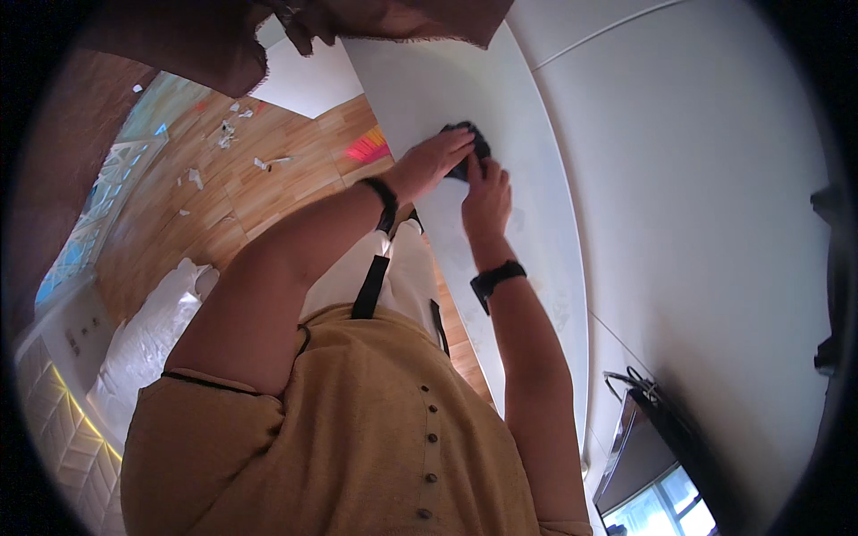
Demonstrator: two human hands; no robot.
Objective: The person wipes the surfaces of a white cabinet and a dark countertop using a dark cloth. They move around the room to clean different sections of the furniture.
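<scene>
Both my hands are on a bunched black cloth (pixel 481 143), which lies on a long white tabletop (pixel 529 234). My left hand (pixel 432 161) reaches over it from the left, fingers laid across its top. From the near side my right hand (pixel 488 197) pinches the cloth, thumb and fingers bent. The two hands almost touch. Much of the cloth is hidden beneath the fingers. Some faint smudges mark the white surface near my right wrist.
A white wall (pixel 684 201) borders the tabletop on the right, with a television (pixel 643 455) at lower right. Red and orange broom bristles (pixel 367 145), paper scraps (pixel 194 177) and a white plastic bag (pixel 154 315) are on the wood floor (pixel 221 208) at left.
</scene>
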